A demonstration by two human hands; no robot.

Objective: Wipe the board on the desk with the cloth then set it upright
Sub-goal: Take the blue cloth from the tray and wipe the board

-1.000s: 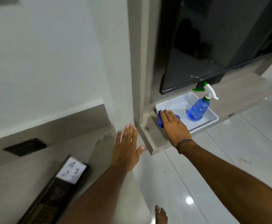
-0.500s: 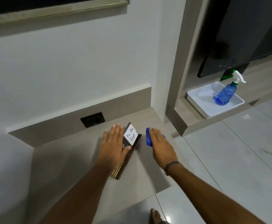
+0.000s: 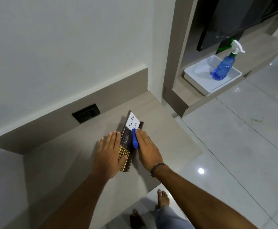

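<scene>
- Board (image 3: 125,140) lay flat on the bench (image 3: 161,129).
- Left hand (image 3: 109,154) was spread flat on its left edge.
- Right hand (image 3: 147,150), fingers straight, pressed the cloth (image 3: 134,140) onto it.

blue spray bottle (image 3: 222,67) stands in white tray (image 3: 201,75); black socket (image 3: 86,113) on wall panel (image 3: 118,90).

The board's white card (image 3: 132,122) reads "To Do List".

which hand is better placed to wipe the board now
Right. The right hand presses the blue cloth onto the board, just below its To Do List note; the left hand lies flat on the board's left side, holding no cloth.
</scene>
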